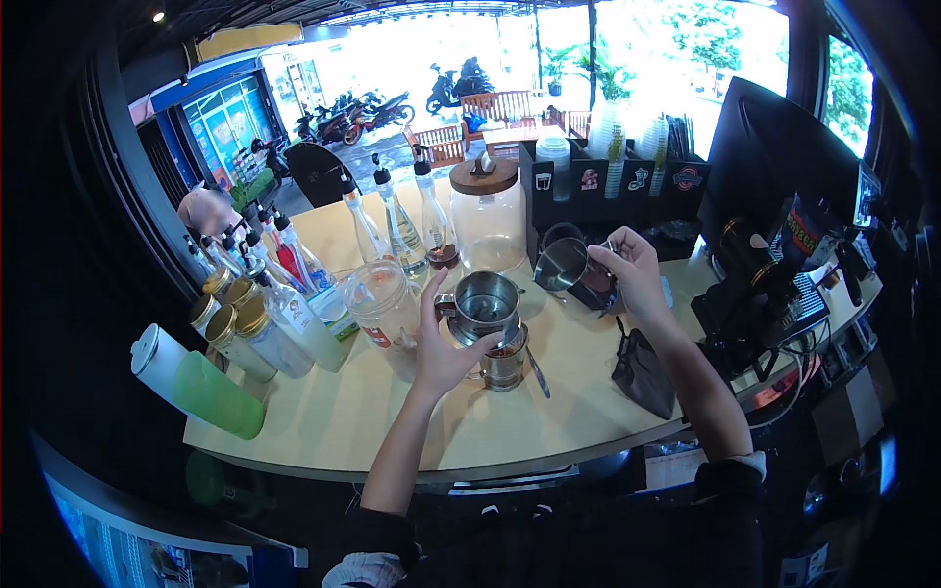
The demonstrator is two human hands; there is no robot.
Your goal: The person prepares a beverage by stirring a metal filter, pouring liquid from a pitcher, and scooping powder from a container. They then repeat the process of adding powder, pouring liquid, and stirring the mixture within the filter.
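My left hand [447,351] curves around a metal cup [488,323], thumb along its near side and fingers at its handle. The cup sits on top of a glass mug [505,370] with something dark inside, and a spoon [537,373] slants beside the mug. To the right, my right hand [633,269] is closed on the handle of a steel pitcher [563,263], raised and tilted with its mouth facing left. A large clear plastic jar [380,299] with a red label stands just left of my left hand.
Pump bottles [400,225] and a wooden-lidded glass jar [487,220] line the back. Gold-lidded jars [235,343] and a green-and-white bottle [211,382] occupy the left. On the right are a grey cloth [642,372], a black machine [760,304] and a cup organiser [613,181].
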